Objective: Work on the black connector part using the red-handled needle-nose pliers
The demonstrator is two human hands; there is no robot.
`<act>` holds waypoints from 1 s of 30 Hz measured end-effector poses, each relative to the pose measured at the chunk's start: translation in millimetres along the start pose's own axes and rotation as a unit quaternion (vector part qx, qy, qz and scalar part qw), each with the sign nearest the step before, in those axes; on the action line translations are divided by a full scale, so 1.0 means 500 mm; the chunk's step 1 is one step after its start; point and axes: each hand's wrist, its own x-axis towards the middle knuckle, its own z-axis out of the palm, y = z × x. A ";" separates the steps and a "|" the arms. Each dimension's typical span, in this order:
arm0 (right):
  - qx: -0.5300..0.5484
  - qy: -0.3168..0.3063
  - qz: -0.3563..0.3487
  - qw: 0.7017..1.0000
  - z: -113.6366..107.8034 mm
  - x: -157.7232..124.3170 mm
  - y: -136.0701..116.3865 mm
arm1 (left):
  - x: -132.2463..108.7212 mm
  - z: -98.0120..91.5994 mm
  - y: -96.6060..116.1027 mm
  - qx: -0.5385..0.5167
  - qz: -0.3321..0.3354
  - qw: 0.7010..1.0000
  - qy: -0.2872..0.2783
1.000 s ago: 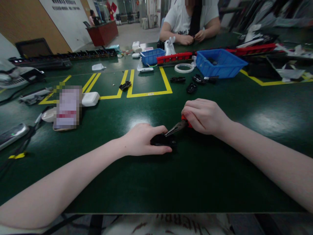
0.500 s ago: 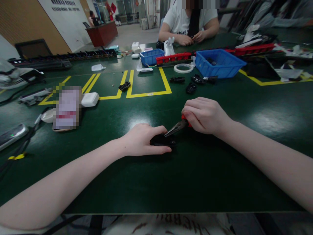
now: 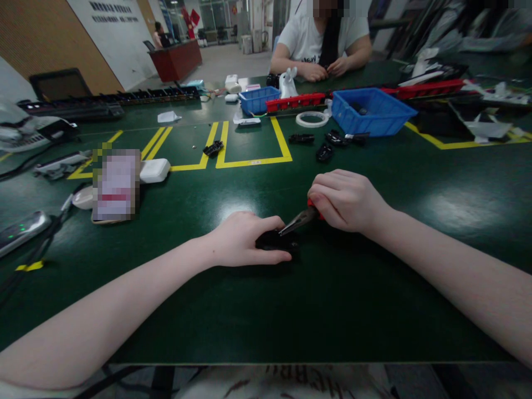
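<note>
My left hand [image 3: 241, 239] lies on the dark green table [image 3: 291, 310] with its fingers closed round a small black plastic part [image 3: 272, 240], pinning it down. My right hand [image 3: 347, 200] is clenched on the red handles of long-nose pliers [image 3: 300, 219]. The metal jaws of the pliers slant down to the left and their tip touches the top of the black part. Most of the part is hidden under my left fingers.
Several loose black parts [image 3: 324, 151] lie further back by a blue bin [image 3: 372, 111]. A roll of tape [image 3: 311, 118], a smaller blue bin [image 3: 260, 98] and red trays [image 3: 296, 101] stand beyond yellow floor-tape lines [image 3: 249, 162]. A person in white sits across the table [image 3: 324, 39]. A white case [image 3: 153, 169] lies at left.
Both hands and the pliers hold almost the same pose; only the camera has shifted slightly.
</note>
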 end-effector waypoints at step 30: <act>-0.002 0.012 -0.011 1.000 0.002 0.001 0.007 | 0.001 0.001 -0.002 -0.017 0.005 1.000 0.002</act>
